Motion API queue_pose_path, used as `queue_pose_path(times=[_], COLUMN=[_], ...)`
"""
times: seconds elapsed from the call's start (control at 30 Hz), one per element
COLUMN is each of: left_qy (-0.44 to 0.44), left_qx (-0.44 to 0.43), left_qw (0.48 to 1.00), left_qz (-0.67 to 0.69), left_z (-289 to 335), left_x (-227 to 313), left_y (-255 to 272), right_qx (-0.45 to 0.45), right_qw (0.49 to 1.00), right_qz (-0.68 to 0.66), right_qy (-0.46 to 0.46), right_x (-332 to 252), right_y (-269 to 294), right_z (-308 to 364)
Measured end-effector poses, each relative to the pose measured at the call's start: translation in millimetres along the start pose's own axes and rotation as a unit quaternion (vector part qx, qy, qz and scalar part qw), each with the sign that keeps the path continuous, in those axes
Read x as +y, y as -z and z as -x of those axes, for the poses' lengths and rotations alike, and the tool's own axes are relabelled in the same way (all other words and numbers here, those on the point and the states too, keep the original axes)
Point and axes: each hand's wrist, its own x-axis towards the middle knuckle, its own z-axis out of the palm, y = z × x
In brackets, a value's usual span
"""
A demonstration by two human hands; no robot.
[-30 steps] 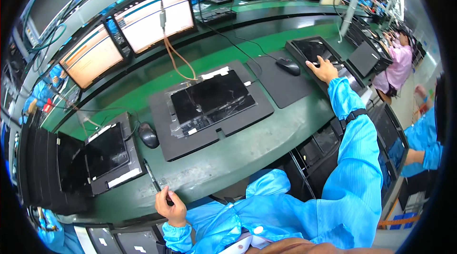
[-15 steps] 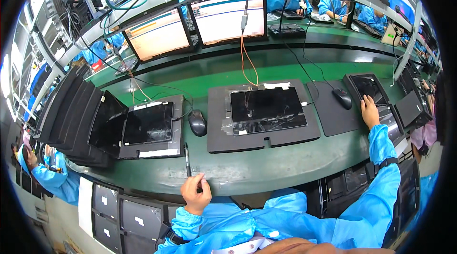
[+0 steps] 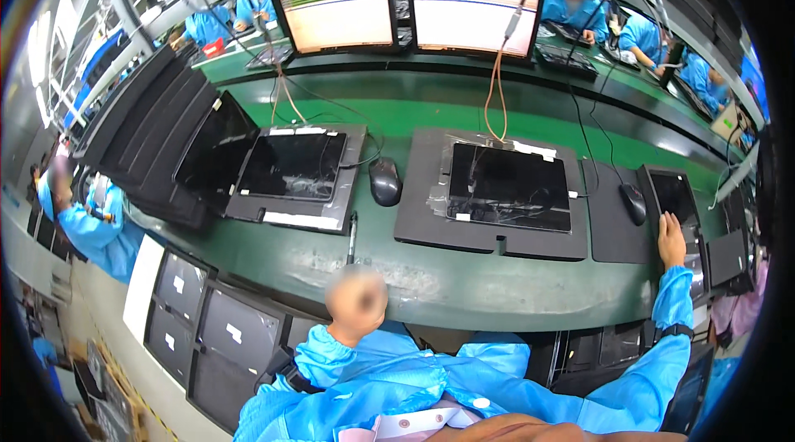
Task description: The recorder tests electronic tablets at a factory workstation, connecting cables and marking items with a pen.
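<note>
My right hand (image 3: 672, 241) lies with fingers stretched out on the lower part of a dark screen panel (image 3: 673, 195) in a black tray at the far right. My left hand (image 3: 358, 303) is at the near edge of the green bench; its fingers are smeared, so I cannot tell whether they are open or closed. Just beyond it lies a dark pen (image 3: 352, 236). In the middle, a dark screen panel (image 3: 511, 188) rests on a grey foam pad (image 3: 414, 222), with a cable joined to its right side. A similar panel (image 3: 292, 164) sits on a pad to the left.
Two lit monitors (image 3: 334, 13) stand at the back. One black mouse (image 3: 385, 182) lies between the pads, another mouse (image 3: 633, 203) on a dark mat (image 3: 614, 241). Black foam trays (image 3: 149, 135) are stacked at left. Cables hang over the bench; co-workers are beyond it.
The view has turned left and down, so the bench items appear shifted right. My right hand stays at the right-hand panel. My left hand remains near the pen, now blurred.
</note>
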Motion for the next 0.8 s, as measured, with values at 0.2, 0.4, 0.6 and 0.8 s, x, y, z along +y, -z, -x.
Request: queue_pose_path(times=[0.2, 0.4, 0.6, 0.8], left_qy=[0.022, 0.018, 0.122, 0.071], left_qx=[0.016, -0.011, -0.196, -0.148], left_qw=[1.0, 0.986, 0.936, 0.964], left_qz=[0.008, -0.163, -0.264, -0.208], left_z=[1.6, -64.7, -116.1, -125.3], left_x=[1.1, -34.8, -144.0, -164.4], left_y=[5.3, 59.6, 108.4, 101.5], right_qx=[0.246, 0.114, 0.024, -0.021], right_qw=[0.952, 0.849, 0.789, 0.826], right_qz=[0.064, -0.319, -0.367, -0.25], right_qy=[0.172, 0.407, 0.492, 0.504], right_x=[-113.6, -407.3, -625.0, -687.5], right_y=[61.2, 122.5, 64.6, 33.3], right_z=[-20.1, 12.0, 53.9, 28.5])
